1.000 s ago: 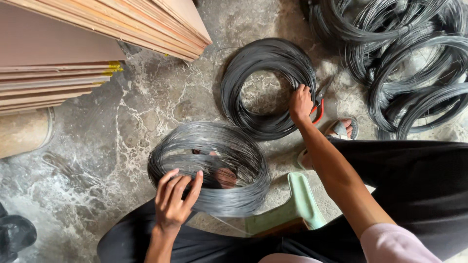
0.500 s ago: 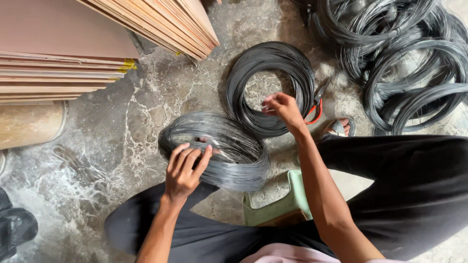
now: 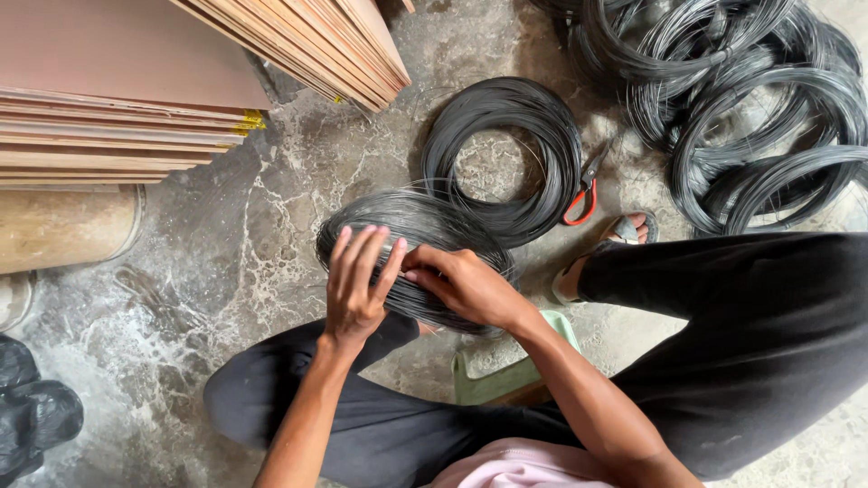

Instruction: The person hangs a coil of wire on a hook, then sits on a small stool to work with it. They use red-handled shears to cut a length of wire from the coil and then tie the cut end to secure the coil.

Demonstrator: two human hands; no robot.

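Head view shows one grey wire coil [image 3: 411, 239] lying flat, its long axis crosswise, under the left hand [image 3: 357, 285] with fingers together and the right hand [image 3: 466, 285] pinching its strands, one black coil [image 3: 506, 158] beyond them.

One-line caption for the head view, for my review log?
Both hands, left hand and right hand, rest on a grey wire coil beside a black wire coil and red-handled cutters.

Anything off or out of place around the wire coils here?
Nothing damaged or spilled. One minor oddity: the red-handled cutters lie loose on the floor against the black wire coil, close to the sandalled foot. Both hands, left and right, rest on the grey wire coil.
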